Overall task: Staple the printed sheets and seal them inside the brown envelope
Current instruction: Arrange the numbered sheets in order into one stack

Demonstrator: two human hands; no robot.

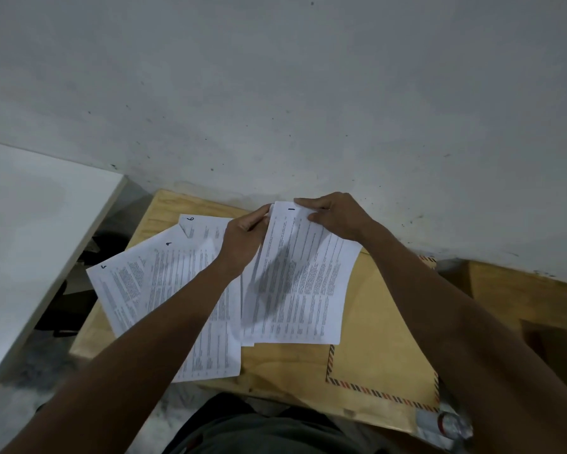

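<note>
Both the left hand (243,237) and right hand (333,216) pinch the white printed sheets (298,280) at the top; square their edges on the wooden tabletop (164,208) before stapling.

You have a small stack of printed sheets (303,283), its top page numbered 1, lifted at its far edge and lying partly over the brown envelope (383,348). That envelope lies flat on the wooden surface, its border striped red and dark. More loose printed pages (164,290) fan out to its left, overlapping.
</note>
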